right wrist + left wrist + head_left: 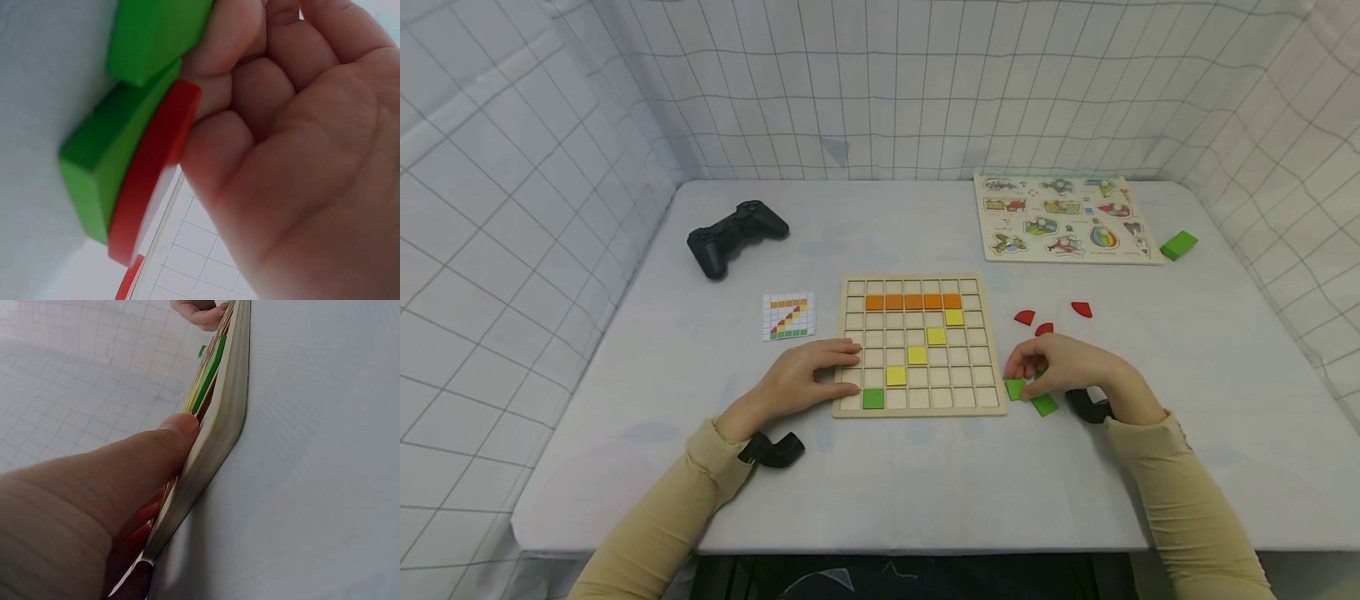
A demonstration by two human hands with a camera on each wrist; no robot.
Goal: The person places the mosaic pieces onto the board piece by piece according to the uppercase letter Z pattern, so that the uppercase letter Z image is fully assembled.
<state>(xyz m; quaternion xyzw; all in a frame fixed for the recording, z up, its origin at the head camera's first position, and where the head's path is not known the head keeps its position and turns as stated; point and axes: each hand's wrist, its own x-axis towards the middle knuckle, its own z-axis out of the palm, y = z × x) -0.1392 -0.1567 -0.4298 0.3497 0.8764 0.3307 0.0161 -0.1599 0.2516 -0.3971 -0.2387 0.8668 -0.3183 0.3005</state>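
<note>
A wooden grid board (919,412) lies mid-table, with an orange row, a yellow diagonal and a green square tile (873,399) in its cells. My left hand (801,375) rests on the board's left edge, fingers fairly straight; the left wrist view shows the thumb (181,425) touching the rim. Right of the board, my right hand (1067,367) has curled fingers and pinches a green tile (1015,389) at the fingertips. Another green tile (1045,405) lies under that hand. Beside its curled fingers, a red quarter-circle piece (153,175) appears in the right wrist view.
A printed pattern card (788,317) lies left of the board. Behind it is a black game controller (737,236). A picture puzzle board (1067,218) and a green block (1179,244) sit at the back right. Red pieces (1082,309) lie beyond my right hand.
</note>
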